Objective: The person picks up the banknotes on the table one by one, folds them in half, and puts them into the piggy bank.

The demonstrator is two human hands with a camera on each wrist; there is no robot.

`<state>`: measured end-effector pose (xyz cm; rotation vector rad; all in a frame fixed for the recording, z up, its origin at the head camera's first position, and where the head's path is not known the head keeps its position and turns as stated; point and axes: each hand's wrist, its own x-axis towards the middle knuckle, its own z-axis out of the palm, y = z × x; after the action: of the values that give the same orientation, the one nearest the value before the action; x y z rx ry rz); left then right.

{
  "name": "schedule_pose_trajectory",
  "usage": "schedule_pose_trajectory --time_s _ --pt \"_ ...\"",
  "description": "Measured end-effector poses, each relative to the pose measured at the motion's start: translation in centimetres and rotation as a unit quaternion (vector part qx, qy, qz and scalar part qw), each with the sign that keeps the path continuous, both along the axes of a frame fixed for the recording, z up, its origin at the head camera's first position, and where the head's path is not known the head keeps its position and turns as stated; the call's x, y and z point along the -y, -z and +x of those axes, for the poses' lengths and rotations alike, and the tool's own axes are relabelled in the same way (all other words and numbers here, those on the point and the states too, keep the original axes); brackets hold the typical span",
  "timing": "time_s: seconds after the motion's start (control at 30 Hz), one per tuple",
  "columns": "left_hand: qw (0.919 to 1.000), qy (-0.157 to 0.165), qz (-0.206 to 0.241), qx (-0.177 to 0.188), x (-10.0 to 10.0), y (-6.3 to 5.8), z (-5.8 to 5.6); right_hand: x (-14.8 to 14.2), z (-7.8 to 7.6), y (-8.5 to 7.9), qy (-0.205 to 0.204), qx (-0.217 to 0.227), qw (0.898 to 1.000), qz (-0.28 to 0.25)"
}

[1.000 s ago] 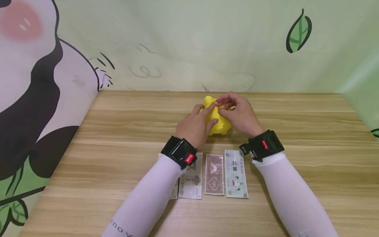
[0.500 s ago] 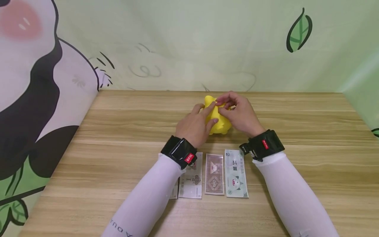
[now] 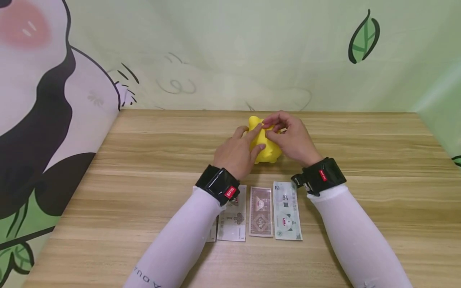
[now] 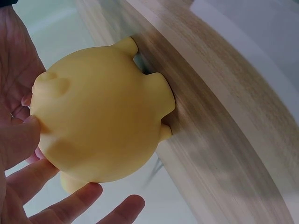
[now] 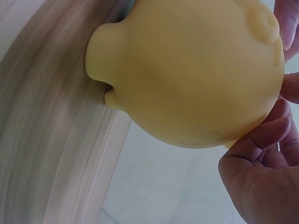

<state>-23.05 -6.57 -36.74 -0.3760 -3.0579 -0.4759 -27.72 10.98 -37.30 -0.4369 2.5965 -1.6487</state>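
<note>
Yellow figure [image 3: 271, 153] stood feet-down on the table [image 3: 360, 200], the left hand [image 3: 235, 155] laying extended fingers against it, apparently for steadiness, while the right hand [image 3: 297, 140] held curled fingers at its top, any grip indeterminable.

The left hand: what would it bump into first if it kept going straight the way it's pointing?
The yellow toy; the left hand seems to be touching it. The right hand may come next, though depth is unclear.
</note>
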Motion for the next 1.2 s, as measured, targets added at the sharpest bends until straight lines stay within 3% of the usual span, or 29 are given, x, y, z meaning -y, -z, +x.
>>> schedule_pose_trajectory --time_s 1.2 --pt "1.0 -0.003 -0.004 0.001 -0.07 0.03 0.02 0.06 0.07 -0.06 0.002 0.002 1.0 -0.001"
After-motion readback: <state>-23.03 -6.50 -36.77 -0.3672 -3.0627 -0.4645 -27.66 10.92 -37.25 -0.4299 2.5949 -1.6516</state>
